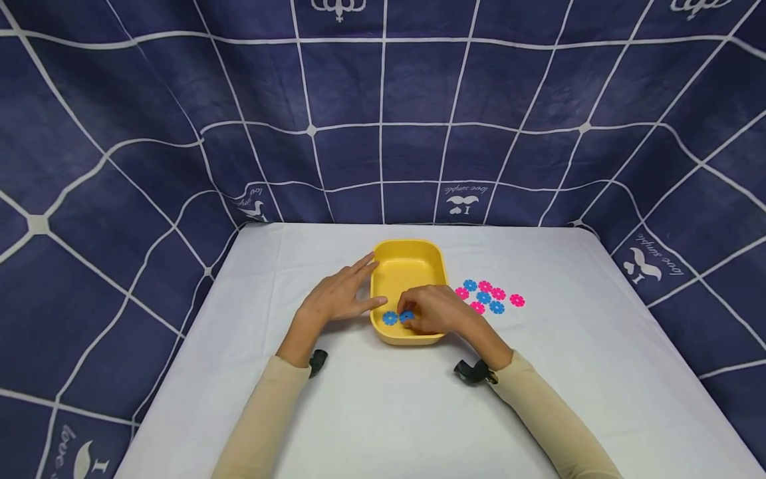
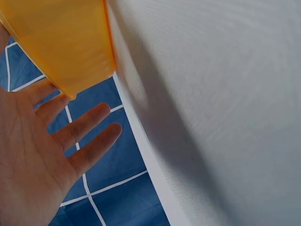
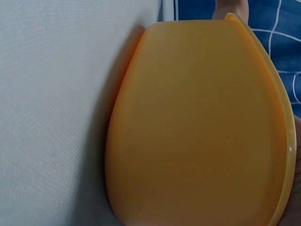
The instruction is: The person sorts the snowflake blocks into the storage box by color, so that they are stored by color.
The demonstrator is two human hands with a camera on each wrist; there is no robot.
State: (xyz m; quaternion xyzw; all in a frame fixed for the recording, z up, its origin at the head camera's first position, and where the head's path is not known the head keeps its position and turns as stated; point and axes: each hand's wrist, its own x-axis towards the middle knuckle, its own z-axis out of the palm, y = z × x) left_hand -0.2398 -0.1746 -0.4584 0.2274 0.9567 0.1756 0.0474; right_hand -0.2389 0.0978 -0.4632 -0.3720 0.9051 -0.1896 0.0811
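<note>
A yellow plastic tray (image 1: 407,269) stands on the table, its side filling much of the right wrist view. My right hand (image 1: 433,309) reaches over its right rim, fingers curled down at a blue flower-shaped disc (image 1: 406,315) that they pinch near the tray floor. Beside it, a second blue disc (image 1: 390,318) lies in the near left corner. With fingers spread, my left hand (image 1: 335,296) is at the left rim, thumb over the edge. In the left wrist view the left palm (image 2: 28,155) faces the tray wall (image 2: 66,42).
Right of the tray, several loose pink discs (image 1: 517,301) and blue discs (image 1: 497,307) lie in a loose group on the white tablecloth (image 1: 383,412). A dark blue checked curtain (image 1: 413,153) hangs round the table's back and sides.
</note>
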